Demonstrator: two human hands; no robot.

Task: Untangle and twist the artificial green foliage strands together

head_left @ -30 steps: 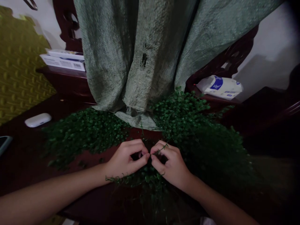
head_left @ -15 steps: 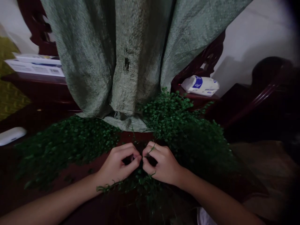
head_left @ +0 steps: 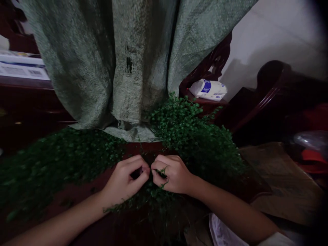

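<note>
Pale wall shows at the far right, above dark carved wooden furniture; a grey-green woven sack hangs in folds at the far middle, its lower edge reaching the dark red worktop; a white box sits at the far left and a white-and-blue packet at the far right, both on dark wooden ledges; one leafy green heap spreads over the left side, another leafy green heap over the right; the left hand and right hand are near the middle, between the heaps, fingertips just beside each other; the left pinches thumb against forefinger, and whether anything is between them cannot be told; the right is curled, grasping a green sprig at its fingers; loose greens lie below both hands, on the near side; a brown sheet lies at the right.
</note>
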